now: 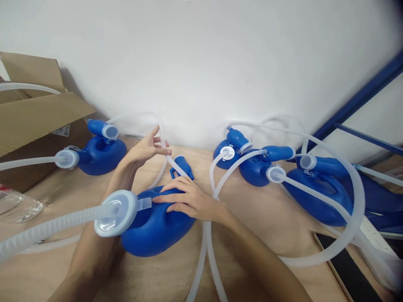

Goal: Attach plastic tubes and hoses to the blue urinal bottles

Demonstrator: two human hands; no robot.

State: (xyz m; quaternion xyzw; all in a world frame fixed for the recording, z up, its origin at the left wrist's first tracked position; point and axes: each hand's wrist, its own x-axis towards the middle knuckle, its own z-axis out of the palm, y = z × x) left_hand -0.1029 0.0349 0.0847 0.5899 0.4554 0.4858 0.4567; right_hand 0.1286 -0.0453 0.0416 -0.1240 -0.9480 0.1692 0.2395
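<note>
A blue plastic urinal bottle (157, 239) lies in front of me, its clear cap (116, 213) towards the left with a ribbed hose (63, 222) running out of it. My right hand (189, 199) lies across the bottle's handle, thumb on the near side and fingers over the top. Farther off, my left hand (149, 147) has its fingers around a translucent hose (162, 130). That hose slopes down to the right, behind my right fingers. Just beyond the bottle is a small blue spout-like piece (182, 165); its join is hidden.
Another blue bottle (102, 157) stands at left beside an open cardboard box (37, 121). Several more (256, 170) sit at right, their hoses (359, 197) looping across the table. A phone (349, 268), a power strip (374, 235) and a clear bottle (22, 205) lie nearby. A blue frame (355, 94) rises at right.
</note>
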